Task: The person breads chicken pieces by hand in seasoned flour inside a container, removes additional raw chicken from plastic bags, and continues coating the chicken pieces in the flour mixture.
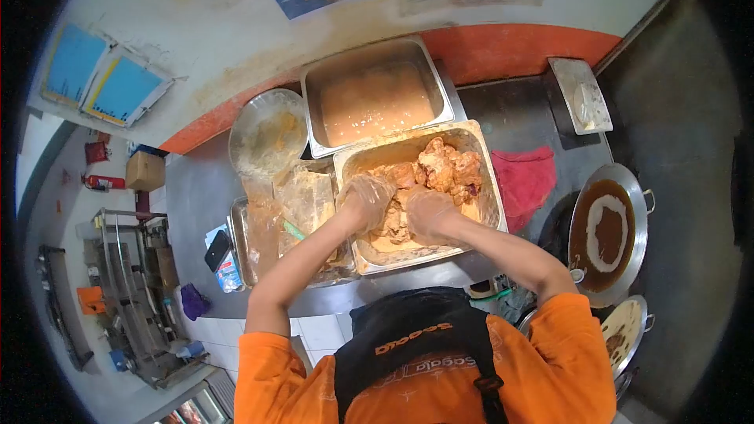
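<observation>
Several coated chicken pieces (452, 166) lie in a metal pan (493, 188) with flour-like breading on its bottom and walls. Both hands are inside this pan, in clear plastic gloves smeared with coating. My left hand (369, 198) is curled round chicken at the pan's left side, its fingertips partly hidden. At the middle front, my right hand (430, 213) closes against chicken from below, most of its fingers out of sight among the pieces. A larger heap of chicken sits just beyond the right hand, toward the back right corner.
Behind stands a deep pan of brownish liquid (377, 102). Left are a round floury bowl (269, 129), a tray with plastic bags (302, 200) and a phone (217, 251). A red cloth (525, 184) lies right, near a large pan of brown oil (601, 235).
</observation>
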The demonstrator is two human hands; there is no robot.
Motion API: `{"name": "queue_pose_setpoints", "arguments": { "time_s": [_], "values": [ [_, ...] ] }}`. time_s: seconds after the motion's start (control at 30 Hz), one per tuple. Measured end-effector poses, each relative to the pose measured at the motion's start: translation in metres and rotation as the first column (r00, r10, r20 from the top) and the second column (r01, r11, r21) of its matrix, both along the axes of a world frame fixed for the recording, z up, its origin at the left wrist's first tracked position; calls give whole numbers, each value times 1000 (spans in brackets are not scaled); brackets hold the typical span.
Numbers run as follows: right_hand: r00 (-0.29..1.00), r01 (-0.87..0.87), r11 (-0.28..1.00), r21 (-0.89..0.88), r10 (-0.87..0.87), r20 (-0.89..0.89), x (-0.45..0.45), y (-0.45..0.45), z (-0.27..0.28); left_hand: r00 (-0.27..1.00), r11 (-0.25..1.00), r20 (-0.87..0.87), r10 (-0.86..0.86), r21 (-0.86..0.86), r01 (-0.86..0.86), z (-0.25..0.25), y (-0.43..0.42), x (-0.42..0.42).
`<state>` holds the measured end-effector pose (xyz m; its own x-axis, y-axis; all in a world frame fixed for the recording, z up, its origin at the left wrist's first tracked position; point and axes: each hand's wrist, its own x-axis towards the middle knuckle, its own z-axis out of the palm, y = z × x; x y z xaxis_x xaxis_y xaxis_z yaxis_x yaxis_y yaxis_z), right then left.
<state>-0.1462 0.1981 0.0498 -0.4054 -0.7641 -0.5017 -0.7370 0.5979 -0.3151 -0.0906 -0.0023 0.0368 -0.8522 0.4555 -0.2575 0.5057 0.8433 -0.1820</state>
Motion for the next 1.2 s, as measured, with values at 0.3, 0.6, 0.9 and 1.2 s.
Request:
{"name": "queue_pose_setpoints", "arguments": {
  "time_s": [0.3,0.6,0.9,1.2],
  "values": [
    [998,54,997,47,-56,40,4,27,43,950,961,-230,-213,126,246,-29,22,23],
    [998,39,995,90,-43,49,-4,19,55,912,974,348,216,-7,-228,34,26,-1],
    [332,889,372,-266,-124,935,-31,113,19,615,-414,781,-109,527,-743,46,-18,12],
    [772,636,591,-496,-482,415,-37,83,48,687,-454,698,-199,556,-696,23,-12,22]
  ]
}}
